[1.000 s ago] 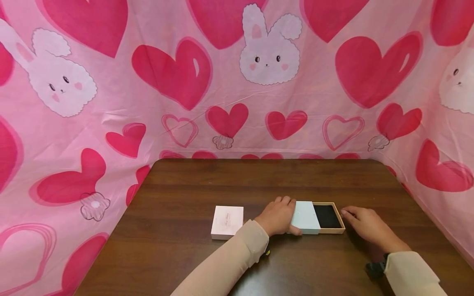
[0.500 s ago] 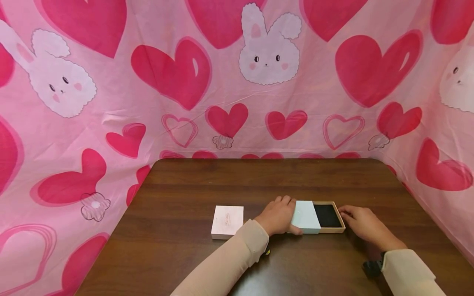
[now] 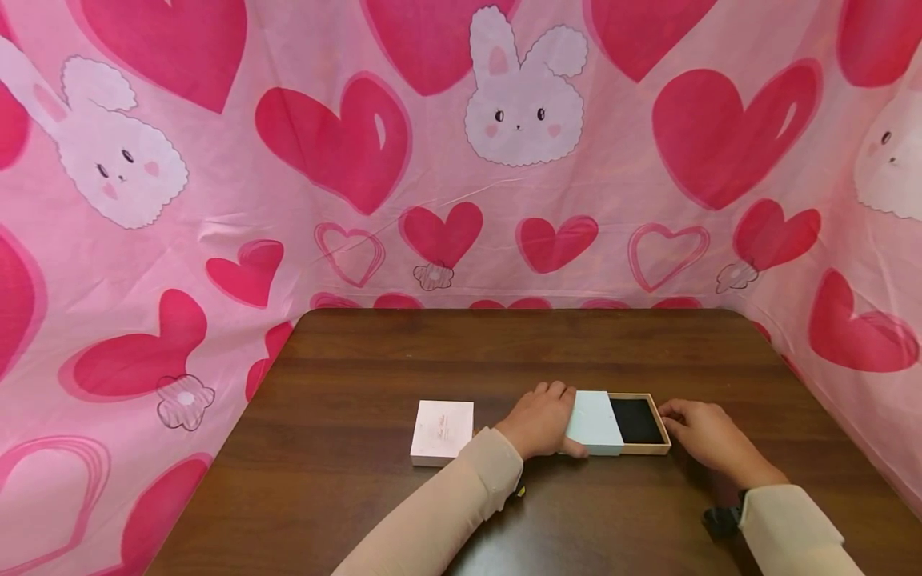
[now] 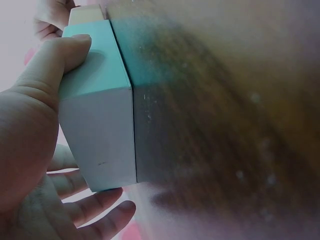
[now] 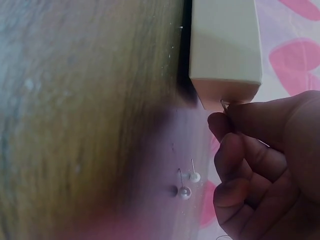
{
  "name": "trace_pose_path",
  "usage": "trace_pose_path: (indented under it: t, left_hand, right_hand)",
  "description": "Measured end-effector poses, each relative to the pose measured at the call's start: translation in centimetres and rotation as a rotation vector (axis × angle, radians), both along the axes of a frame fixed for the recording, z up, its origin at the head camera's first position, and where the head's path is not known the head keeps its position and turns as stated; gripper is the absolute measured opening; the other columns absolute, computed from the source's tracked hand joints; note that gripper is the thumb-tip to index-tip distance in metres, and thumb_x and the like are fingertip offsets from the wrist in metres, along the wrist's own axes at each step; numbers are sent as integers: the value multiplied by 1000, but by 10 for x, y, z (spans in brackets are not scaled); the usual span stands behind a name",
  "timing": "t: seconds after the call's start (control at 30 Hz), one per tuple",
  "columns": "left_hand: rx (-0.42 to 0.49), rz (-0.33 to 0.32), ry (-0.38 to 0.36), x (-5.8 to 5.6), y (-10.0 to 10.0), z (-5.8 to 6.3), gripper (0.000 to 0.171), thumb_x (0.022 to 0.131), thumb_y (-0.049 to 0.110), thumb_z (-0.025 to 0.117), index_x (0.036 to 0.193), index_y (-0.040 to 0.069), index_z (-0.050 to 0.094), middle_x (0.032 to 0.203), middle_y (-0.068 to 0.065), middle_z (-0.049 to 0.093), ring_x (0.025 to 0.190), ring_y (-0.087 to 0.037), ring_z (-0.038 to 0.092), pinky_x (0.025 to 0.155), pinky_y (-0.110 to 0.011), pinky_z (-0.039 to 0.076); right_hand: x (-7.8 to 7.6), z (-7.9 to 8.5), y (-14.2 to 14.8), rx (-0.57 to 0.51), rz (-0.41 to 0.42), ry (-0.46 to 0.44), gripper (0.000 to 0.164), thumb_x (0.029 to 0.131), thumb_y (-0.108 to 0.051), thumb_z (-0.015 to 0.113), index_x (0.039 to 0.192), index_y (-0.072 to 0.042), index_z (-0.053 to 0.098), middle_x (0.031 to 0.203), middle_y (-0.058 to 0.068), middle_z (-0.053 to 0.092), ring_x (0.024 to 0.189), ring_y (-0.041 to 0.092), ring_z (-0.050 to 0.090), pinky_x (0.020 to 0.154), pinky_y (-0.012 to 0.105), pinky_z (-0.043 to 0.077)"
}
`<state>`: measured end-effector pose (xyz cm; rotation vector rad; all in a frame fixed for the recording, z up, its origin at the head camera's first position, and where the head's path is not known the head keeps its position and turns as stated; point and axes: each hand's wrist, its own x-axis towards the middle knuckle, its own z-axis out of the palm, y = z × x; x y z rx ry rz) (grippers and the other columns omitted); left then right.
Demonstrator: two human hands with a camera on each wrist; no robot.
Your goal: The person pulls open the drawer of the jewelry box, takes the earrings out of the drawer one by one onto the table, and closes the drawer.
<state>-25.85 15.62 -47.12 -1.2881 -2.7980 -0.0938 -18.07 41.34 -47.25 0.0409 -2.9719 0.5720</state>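
A drawer-style gift box lies on the table, its light blue sleeve (image 3: 596, 422) covering the left part. Out of the sleeve's right end extends the tan drawer (image 3: 666, 432), lined with a black insert (image 3: 637, 422). My left hand (image 3: 539, 422) grips the sleeve at its left end; in the left wrist view the thumb (image 4: 77, 50) presses one side and the fingers lie along the opposite side. At the drawer's outer end, my right hand (image 3: 709, 436) pinches a small pull tab (image 5: 224, 105) between thumb and forefinger, the other fingers curled.
Left of my left hand sits a square pale pink box (image 3: 442, 432), partly behind the sleeve of my arm. Two white pearl-like beads on thin pins (image 5: 184, 192) lie near the right hand. A printed pink cloth (image 3: 519, 192) walls the brown table (image 3: 519, 344).
My right hand has shifted slightly left, closer against the drawer's end. The left hand and both boxes look unmoved, with the drawer extended about as far as before.
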Motion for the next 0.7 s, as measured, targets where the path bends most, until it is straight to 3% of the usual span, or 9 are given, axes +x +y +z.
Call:
trace_pose_path:
  t: [0.4, 0.7]
  left_hand:
    - [7, -6, 6, -1, 0, -2, 99, 58, 75, 58, 132, 12, 39, 120, 3, 42, 102, -15, 40, 84, -29, 38]
    - [16, -8, 1, -1, 0, -3, 99, 58, 75, 58, 131, 12, 40, 120, 3, 42, 101, -15, 40, 84, -30, 39]
  right_hand:
    - [-1, 2, -4, -36, -14, -66, 12, 83, -14, 62, 94, -11, 65, 83, 2, 61, 67, 17, 49, 60, 34, 41]
    - [-2, 3, -7, -36, 0, -67, 13, 83, -14, 62, 95, -12, 65, 85, 2, 62, 68, 17, 50, 62, 36, 42]
